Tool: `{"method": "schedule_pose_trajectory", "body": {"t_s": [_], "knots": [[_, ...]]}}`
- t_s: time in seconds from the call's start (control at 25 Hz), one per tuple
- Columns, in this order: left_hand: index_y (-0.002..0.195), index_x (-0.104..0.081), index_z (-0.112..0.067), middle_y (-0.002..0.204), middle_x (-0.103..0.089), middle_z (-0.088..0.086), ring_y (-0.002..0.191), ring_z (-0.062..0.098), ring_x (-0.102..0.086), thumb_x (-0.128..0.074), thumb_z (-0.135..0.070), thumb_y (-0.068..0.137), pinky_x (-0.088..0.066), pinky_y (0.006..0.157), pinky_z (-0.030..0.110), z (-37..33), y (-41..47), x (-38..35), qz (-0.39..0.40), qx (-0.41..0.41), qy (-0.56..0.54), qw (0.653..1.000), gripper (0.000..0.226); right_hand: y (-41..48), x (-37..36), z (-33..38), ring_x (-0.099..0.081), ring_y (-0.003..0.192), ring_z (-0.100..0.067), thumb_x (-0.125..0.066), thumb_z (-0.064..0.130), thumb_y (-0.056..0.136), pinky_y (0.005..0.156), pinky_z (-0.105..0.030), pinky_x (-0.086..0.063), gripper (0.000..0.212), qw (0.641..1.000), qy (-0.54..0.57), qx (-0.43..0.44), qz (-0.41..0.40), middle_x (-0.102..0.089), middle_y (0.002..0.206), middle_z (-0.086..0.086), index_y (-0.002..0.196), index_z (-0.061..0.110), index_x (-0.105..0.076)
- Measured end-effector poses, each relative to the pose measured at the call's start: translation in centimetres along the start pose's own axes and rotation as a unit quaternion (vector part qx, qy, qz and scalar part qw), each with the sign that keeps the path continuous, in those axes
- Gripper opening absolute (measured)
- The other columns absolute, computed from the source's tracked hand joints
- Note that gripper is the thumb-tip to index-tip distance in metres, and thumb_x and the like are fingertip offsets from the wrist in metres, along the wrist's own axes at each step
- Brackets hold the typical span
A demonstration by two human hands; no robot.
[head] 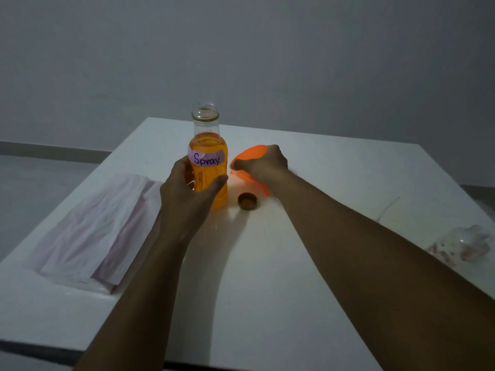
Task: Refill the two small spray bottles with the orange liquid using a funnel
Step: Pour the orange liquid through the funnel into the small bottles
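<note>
A clear bottle of orange liquid stands upright and uncapped on the white table, with a label reading "Spray". My left hand grips its lower body from the left. Just right of the bottle lies its brown cap, open side up. My right hand holds an orange funnel at its rim, beside the bottle and just above the table. No small spray bottles are in view.
A folded pink-and-white cloth in plastic lies at the left of the table. A crumpled clear plastic bag sits near the right edge, with a thin white tube behind it. A grey wall stands behind the table.
</note>
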State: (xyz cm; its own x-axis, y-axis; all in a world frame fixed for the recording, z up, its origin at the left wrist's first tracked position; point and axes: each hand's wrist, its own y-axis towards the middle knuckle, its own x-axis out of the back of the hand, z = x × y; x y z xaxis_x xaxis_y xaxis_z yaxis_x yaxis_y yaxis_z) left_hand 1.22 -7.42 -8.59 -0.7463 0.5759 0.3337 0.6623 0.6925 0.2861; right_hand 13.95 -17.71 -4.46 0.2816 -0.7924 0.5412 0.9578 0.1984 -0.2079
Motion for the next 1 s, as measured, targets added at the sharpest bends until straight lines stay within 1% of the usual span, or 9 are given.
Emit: {"method": "schedule_pose_trajectory", "body": {"t_s": [0.08,0.2,0.32,0.44,0.56,0.64,0.72,0.88,1.0], "knots": [[0.132,-0.049,-0.021,0.128,-0.06,-0.002,0.104,0.009,-0.055,-0.077,-0.044,0.076,-0.04,0.072,0.009,-0.2,-0.1,0.2,-0.017,-0.008,0.018,1.0,0.067,-0.4,0.3,0.0,-0.044,0.133,-0.03,-0.086,0.045,0.068,0.091,-0.036,-0.046,0.101,1.0,0.024,0.015,-0.008,-0.042,0.147,-0.008,0.146,0.016,-0.029],[0.127,-0.056,-0.017,0.12,-0.064,0.001,0.096,0.009,-0.056,-0.078,-0.044,0.074,-0.038,0.068,0.007,-0.3,-0.5,0.6,-0.033,-0.037,0.042,0.998,0.063,-1.8,2.1,0.8,-0.049,0.122,-0.024,-0.086,0.044,0.066,0.083,-0.032,-0.044,0.099,0.993,0.093,0.069,-0.038,-0.047,0.135,-0.003,0.145,0.019,-0.032],[0.125,-0.057,-0.016,0.115,-0.067,0.002,0.095,0.012,-0.061,-0.078,-0.047,0.072,-0.043,0.07,0.011,-0.9,-1.6,0.9,-0.011,-0.077,0.049,0.996,0.064,-4.2,6.0,1.4,-0.061,0.112,-0.021,-0.09,0.04,0.049,0.089,-0.036,-0.056,0.101,0.969,0.21,0.12,-0.039,-0.059,0.12,0.0,0.136,0.014,-0.045],[0.124,-0.057,-0.016,0.114,-0.066,0.002,0.094,0.014,-0.061,-0.078,-0.045,0.072,-0.045,0.071,0.014,-2.4,-3.3,1.2,0.004,-0.092,0.036,0.995,0.063,-7.2,11.0,0.5,-0.065,0.109,-0.026,-0.097,0.032,0.042,0.1,-0.049,-0.053,0.094,0.937,0.304,0.171,0.017,-0.063,0.112,-0.003,0.122,0.011,-0.052],[0.122,-0.059,-0.016,0.108,-0.066,0.0,0.091,0.012,-0.062,-0.079,-0.042,0.072,-0.045,0.071,0.014,-4.0,-5.5,1.7,0.01,-0.106,0.014,0.994,0.06,-11.5,15.4,-2.1,-0.066,0.11,-0.024,-0.094,0.026,0.057,0.104,-0.048,-0.051,0.072,0.929,0.294,0.222,0.036,-0.069,0.115,-0.007,0.12,0.01,-0.062],[0.12,-0.06,-0.016,0.104,-0.065,-0.003,0.088,0.009,-0.062,-0.08,-0.04,0.072,-0.044,0.07,0.013,-5.1,-7.0,1.7,0.019,-0.116,0.009,0.993,0.057,-14.2,17.3,-4.5,-0.066,0.113,-0.025,-0.094,0.029,0.058,0.102,-0.045,-0.053,0.071,0.934,0.274,0.23,0.009,-0.07,0.119,-0.004,0.121,0.02,-0.065],[0.119,-0.062,-0.014,0.102,-0.065,-0.004,0.087,0.01,-0.062,-0.08,-0.038,0.072,-0.043,0.07,0.011,-5.9,-8.2,1.3,0.031,-0.124,0.006,0.992,0.056,-15.8,18.4,-6.8,-0.067,0.111,-0.022,-0.094,0.033,0.055,0.097,-0.042,-0.055,0.069,0.936,0.269,0.228,-0.013,-0.072,0.115,0.002,0.117,0.027,-0.066],[0.117,-0.063,-0.016,0.1,-0.067,-0.003,0.085,0.006,-0.062,-0.081,-0.038,0.071,-0.043,0.069,0.012,-6.7,-9.4,0.0,0.052,-0.124,-0.004,0.991,0.054,-16.1,19.0,-9.4,-0.066,0.113,-0.02,-0.095,0.032,0.055,0.094,-0.038,-0.056,0.081,0.935,0.286,0.207,-0.015,-0.069,0.121,0.001,0.128,0.025,-0.061],[0.116,-0.063,-0.017,0.098,-0.068,-0.004,0.085,0.002,-0.062,-0.081,-0.037,0.071,-0.044,0.069,0.011,-7.0,-9.8,-0.6,0.06,-0.128,-0.01,0.99,0.053,-16.3,19.1,-10.1,-0.065,0.113,-0.015,-0.092,0.037,0.053,0.095,-0.036,-0.056,0.089,0.944,0.261,0.2,-0.027,-0.066,0.121,0.009,0.133,0.029,-0.054]]}}
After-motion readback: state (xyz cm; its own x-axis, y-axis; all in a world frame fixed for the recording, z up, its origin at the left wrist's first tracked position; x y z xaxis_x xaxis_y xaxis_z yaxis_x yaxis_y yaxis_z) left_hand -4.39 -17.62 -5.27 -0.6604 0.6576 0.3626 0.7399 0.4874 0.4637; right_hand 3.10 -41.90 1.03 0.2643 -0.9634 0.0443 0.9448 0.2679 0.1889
